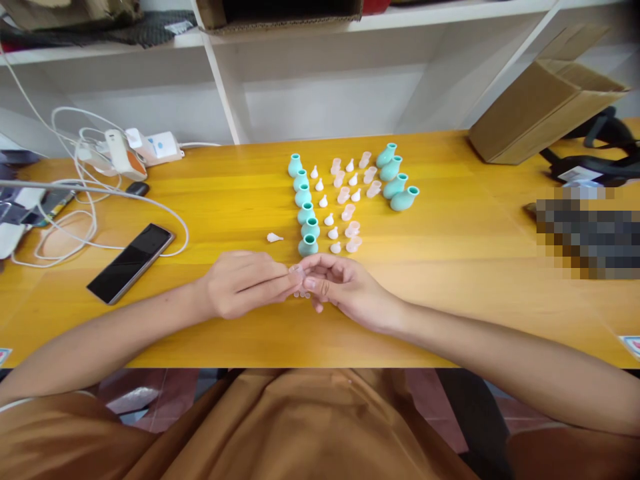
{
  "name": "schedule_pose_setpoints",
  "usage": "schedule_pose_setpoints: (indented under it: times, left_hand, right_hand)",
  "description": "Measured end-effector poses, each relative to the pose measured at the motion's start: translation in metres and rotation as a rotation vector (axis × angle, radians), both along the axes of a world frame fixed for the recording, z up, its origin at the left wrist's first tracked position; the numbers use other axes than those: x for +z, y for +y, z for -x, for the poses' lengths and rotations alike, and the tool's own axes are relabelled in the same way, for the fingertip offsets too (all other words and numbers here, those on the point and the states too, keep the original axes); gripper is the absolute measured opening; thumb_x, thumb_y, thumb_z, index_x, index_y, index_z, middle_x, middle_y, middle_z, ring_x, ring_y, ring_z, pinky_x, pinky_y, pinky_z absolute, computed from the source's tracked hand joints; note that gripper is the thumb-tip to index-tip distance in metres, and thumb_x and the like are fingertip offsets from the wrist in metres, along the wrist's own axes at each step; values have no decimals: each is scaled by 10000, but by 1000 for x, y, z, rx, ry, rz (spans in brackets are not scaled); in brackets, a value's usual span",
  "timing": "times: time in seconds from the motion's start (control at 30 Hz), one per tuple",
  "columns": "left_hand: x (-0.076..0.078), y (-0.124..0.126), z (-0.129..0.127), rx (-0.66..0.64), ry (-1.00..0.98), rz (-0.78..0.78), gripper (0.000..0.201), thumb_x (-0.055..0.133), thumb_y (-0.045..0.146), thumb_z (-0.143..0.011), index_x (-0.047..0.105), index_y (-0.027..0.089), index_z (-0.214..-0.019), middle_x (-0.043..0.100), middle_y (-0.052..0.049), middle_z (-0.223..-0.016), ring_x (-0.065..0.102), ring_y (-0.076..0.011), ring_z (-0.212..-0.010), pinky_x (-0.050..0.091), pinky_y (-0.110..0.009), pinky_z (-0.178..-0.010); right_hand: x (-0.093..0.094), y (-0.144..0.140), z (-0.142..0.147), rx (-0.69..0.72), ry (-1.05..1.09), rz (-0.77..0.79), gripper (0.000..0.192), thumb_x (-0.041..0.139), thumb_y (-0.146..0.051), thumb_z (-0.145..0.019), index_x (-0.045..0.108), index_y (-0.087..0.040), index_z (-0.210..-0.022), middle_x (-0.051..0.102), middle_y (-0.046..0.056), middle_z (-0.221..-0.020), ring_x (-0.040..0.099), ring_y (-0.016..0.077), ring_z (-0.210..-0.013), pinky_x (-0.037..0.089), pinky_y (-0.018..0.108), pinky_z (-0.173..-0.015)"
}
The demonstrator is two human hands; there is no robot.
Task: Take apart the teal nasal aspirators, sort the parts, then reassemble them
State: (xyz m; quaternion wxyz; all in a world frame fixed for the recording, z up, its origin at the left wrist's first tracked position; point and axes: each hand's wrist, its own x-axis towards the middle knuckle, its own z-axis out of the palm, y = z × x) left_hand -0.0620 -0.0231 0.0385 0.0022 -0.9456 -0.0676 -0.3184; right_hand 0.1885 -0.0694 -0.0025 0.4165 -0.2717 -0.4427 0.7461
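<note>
Left hand (240, 283) and right hand (340, 287) meet fingertip to fingertip just above the near part of the yellow table (450, 280), both pinched narrow on one small clear cap (299, 272) held between them; whether a second part sits inside that pinch cannot be told. At 12 o'clock from the hands, just beyond the fingertips, stands a column of teal bulbs (304, 207), mouths up; the nearest bulb (308, 245) lies closest to the grip. To the right of that column run a column of white tips (327, 208) and a column of clear pink caps (349, 200), and at 1 o'clock four more teal bulbs (396, 179) lean on their sides. A lone white tip (274, 237) lies apart at 11 o'clock. Risks, as judged: the cap is tiny and slick-looking, so an uneven squeeze could flick it off the near table edge; a knuckle drifting forward could topple the nearest bulb and scatter the rows. At 9 o'clock lies a dark phone (131, 261) among white cables (75, 200). Containers: a cardboard box (540, 110) at 2 o'clock rests tipped, its contents hidden; the open bulbs show nothing visible inside.
</note>
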Motion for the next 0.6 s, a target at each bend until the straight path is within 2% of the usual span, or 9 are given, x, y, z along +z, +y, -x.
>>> schedule_pose_setpoints:
  times: [0.13, 0.23, 0.43, 0.6]
  left_hand:
    - [-1, -1, -4, 77, -39, -70, 298, 743, 207, -1036, 697, 232, -1329, 851, -24, -957, 779, -135, -755, 602, -243, -684]
    - [0, -3, -7, 77, -61, -83, 269, 775, 201, -1008, 709, 212, -1268, 849, -29, -968, 779, -138, -768, 617, -241, -721]
    - [1, -4, -5, 90, -13, -55, 246, 766, 195, -1011, 707, 213, -1249, 849, -28, -976, 790, -135, -785, 606, -226, -747]
    - [0, -2, -1, 88, 61, -133, 217, 724, 212, -1050, 711, 221, -1267, 843, -16, -941, 789, -148, -787, 595, -247, -706]
  right_hand:
    - [0, 1, 0, -15, -10, -11, 297, 926, -370, -891, 785, -213, -1101, 779, 47, -1015, 692, 134, -822, 602, 213, -620]
    - [1, 1, 0, -18, -18, -27, 289, 919, -374, -900, 781, -220, -1101, 787, 44, -1029, 692, 127, -803, 605, 215, -619]
    - [1, 2, 0, -29, -49, -65, 279, 912, -380, -905, 782, -223, -1095, 787, 46, -1089, 713, 137, -862, 620, 223, -636]
    - [-1, 3, -1, -42, -71, -59, 279, 898, -393, -917, 780, -218, -1099, 781, 40, -1034, 705, 132, -820, 615, 228, -632]
